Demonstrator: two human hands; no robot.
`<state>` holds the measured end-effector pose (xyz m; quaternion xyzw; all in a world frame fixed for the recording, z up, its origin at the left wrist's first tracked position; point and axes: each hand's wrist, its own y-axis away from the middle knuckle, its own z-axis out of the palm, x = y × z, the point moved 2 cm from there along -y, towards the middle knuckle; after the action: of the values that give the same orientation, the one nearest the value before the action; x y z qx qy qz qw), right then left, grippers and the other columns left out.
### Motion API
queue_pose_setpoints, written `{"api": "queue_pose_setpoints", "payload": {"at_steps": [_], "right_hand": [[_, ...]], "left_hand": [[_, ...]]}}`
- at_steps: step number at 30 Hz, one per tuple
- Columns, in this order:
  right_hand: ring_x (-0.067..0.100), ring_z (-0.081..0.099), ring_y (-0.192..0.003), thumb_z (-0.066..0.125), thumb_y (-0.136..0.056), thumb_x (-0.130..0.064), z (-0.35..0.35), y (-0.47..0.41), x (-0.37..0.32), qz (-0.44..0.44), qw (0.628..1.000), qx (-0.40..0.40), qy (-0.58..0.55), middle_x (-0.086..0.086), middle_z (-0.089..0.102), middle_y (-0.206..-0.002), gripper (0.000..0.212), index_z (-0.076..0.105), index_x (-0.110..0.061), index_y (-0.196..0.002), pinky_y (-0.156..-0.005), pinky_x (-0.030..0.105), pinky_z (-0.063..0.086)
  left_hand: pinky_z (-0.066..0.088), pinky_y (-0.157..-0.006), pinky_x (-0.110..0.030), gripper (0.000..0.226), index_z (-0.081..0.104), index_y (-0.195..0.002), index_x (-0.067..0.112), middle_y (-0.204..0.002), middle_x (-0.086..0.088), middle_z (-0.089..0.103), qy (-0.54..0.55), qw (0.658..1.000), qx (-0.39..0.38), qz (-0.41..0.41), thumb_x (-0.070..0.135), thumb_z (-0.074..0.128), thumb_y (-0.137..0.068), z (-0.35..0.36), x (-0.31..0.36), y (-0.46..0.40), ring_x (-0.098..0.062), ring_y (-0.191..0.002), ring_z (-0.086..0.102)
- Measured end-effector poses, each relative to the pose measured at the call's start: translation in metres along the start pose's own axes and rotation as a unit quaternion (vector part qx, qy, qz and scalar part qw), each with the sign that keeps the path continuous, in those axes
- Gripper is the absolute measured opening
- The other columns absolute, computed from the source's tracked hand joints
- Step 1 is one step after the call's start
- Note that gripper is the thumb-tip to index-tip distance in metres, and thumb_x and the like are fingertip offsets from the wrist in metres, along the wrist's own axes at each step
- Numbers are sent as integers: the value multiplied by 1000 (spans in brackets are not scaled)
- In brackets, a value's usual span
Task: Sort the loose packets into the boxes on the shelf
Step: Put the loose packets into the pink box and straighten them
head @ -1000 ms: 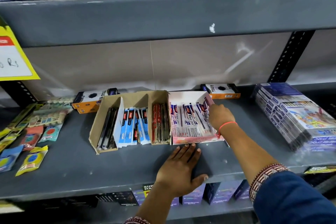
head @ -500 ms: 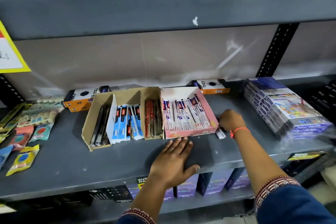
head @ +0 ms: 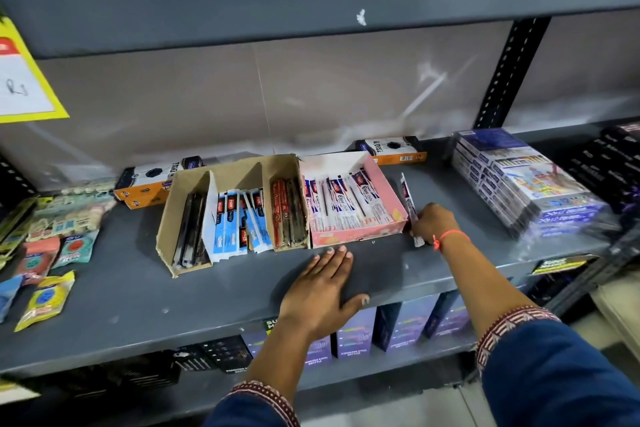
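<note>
My right grip (head: 432, 222) pinches a loose packet (head: 409, 204) — a long, thin one tilted up off the shelf (head: 138, 291), just right of the pink box (head: 349, 204). That box, touching my fingers on its right wall, holds a row of matching white packets. My left grip (head: 320, 289) lies flat on the shelf, fingers straight — their tips reach the pink box's front wall. Left of it stands a brown cardboard box (head: 232, 211) with three compartments.

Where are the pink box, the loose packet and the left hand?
pink box (head: 360, 236): head view, front wall.
loose packet (head: 406, 192): head view, upper end above the right hand (head: 433, 222).
left hand (head: 320, 291): head view, back of hand.
</note>
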<state>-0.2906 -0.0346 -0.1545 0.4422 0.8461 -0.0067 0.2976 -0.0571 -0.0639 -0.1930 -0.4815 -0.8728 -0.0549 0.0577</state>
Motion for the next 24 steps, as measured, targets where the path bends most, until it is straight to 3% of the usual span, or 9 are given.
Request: {"api": "queue_pose_setpoints", "payload": {"at_steps": [3, 4, 6, 8, 12, 16, 24], "right_hand": [[36, 63, -106, 67, -80, -7, -5, 8, 6, 32, 997, 17, -69, 23, 69, -109, 21, 70, 2, -99, -85, 34, 50], [32, 65, -95, 69, -78, -4, -6, 11, 10, 41, 990, 27, -134, 22, 70, -96, 7, 71, -3, -85, -78, 33, 50], [19, 65, -63, 65, -78, 5, -7, 19, 19, 64, 945, 29, -319, 7, 67, -58, 27, 58, -13, -60, -56, 24, 46], [-1, 55, -34, 59, -80, 9, -7, 29, 27, 69, 896, 8, -438, -8, 60, -35, 35, 51, -17, -58, -42, 13, 39], [-3, 54, -30, 59, -83, 7, -13, 55, 20, 52, 824, -54, -562, -8, 63, -37, 27, 57, -14, -66, -38, 7, 41], [0, 59, -36, 60, -87, 0, -11, 71, 8, 42, 791, -96, -603, -6, 68, -44, 16, 61, -11, -75, -40, 10, 46], [-1, 59, -36, 61, -88, -8, 8, 89, -20, 18, 808, -136, -573, -7, 67, -44, 12, 64, -13, -78, -40, 10, 47]], "left_hand": [[-11, -112, -28, 74, -5, -148, 18, -156, 1, -10, -5, 1000, 0, -2, 61, 22, -93, 1, -2, 4, -12, -141, -12], [-11, -112, -28, 74, -5, -148, 18, -156, 1, -10, -8, 1000, 0, -3, 61, 22, -93, 2, -3, 4, -12, -141, -13], [-11, -112, -27, 74, -5, -148, 18, -156, 1, -9, -13, 1000, 5, -2, 60, 22, -94, 2, -3, 4, -13, -141, -12], [-12, -112, -27, 73, -4, -148, 17, -157, 1, -8, -16, 1000, 7, -1, 59, 22, -94, 2, -3, 4, -13, -141, -12], [-13, -111, -27, 73, -5, -147, 17, -156, 1, -9, -15, 1000, 9, -2, 59, 21, -94, 1, -1, 5, -13, -141, -13], [-14, -109, -26, 73, -5, -147, 17, -156, 1, -10, -13, 1000, 13, -2, 59, 21, -94, -2, 1, 6, -13, -140, -13], [-9, -112, -28, 75, 1, -148, 14, -157, -2, -1, -20, 999, 27, 9, 61, 22, -93, -2, 0, 6, -14, -142, -6]]}}
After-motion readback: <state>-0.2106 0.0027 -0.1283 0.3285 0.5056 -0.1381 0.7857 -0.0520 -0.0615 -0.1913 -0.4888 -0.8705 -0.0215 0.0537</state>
